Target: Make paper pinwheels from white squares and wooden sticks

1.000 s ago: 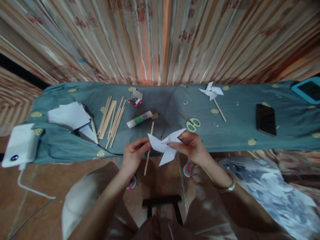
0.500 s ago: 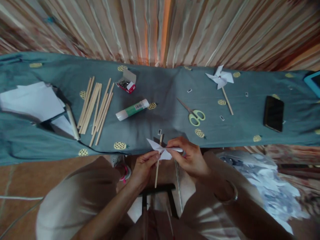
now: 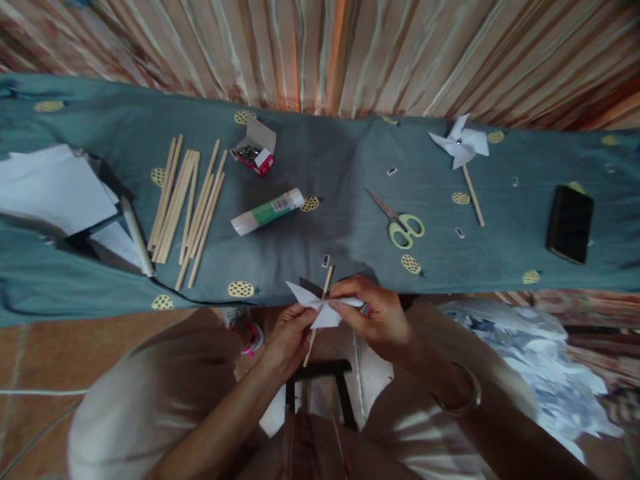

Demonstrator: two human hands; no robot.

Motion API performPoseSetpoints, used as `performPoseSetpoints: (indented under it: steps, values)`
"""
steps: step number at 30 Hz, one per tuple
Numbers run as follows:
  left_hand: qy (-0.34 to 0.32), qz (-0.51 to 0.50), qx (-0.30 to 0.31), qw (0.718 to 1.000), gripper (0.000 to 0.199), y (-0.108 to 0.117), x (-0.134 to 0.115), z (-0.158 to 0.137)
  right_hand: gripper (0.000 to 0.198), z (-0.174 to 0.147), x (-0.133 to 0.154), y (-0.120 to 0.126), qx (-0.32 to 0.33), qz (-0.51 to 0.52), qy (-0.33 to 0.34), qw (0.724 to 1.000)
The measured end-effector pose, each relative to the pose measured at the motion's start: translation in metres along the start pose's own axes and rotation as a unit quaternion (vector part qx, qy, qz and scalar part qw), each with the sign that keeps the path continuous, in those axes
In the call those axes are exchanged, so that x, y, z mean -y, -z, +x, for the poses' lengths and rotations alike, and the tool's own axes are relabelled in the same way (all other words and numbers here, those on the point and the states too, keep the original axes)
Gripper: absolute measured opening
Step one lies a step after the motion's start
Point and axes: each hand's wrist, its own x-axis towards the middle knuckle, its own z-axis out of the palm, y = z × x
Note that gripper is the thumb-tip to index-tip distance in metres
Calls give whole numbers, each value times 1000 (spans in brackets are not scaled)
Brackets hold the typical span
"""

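Observation:
Just off the table's front edge, a white paper pinwheel [image 3: 326, 316] is between my two hands. Its thin wooden stick [image 3: 328, 283] passes behind the paper, slanting down toward my lap. My left hand [image 3: 290, 339] is closed, pinching the pinwheel near its centre from the left; its fingertips are partly hidden by the paper. With thumb and fingers, my right hand [image 3: 379, 318] pinches a blade on the right side. A finished-looking pinwheel [image 3: 459, 141] on a stick lies at the back right of the table.
On the green cloth [image 3: 340, 187] lie several wooden sticks [image 3: 187, 207], a glue stick [image 3: 267, 211], an open box of small metal pins [image 3: 255, 150], scissors [image 3: 400, 223] and a phone [image 3: 570, 223]. White paper sheets [image 3: 55, 190] and a pale pen-like tool with a cord [image 3: 136, 237] are left.
The view has shifted slightly, so table objects appear displaced. The held pinwheel has tilted a little, and a shaded blade now shows behind it. Both hands keep their pinch.

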Motion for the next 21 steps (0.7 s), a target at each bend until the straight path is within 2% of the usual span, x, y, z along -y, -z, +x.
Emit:
performPoseSetpoints:
  steps: [3,12,21]
  values:
    - [5,-13,-9,1000,34,-4,-2,2,12,2,-7,-4,-29,-76,67,994]
    - [28,-9,-11,1000,38,-6,-2,3,18,9,-13,-1,-58,-146,128,979]
    - [24,-7,-41,999,39,-1,3,7,19,12,-13,-2,-62,-151,111,980]
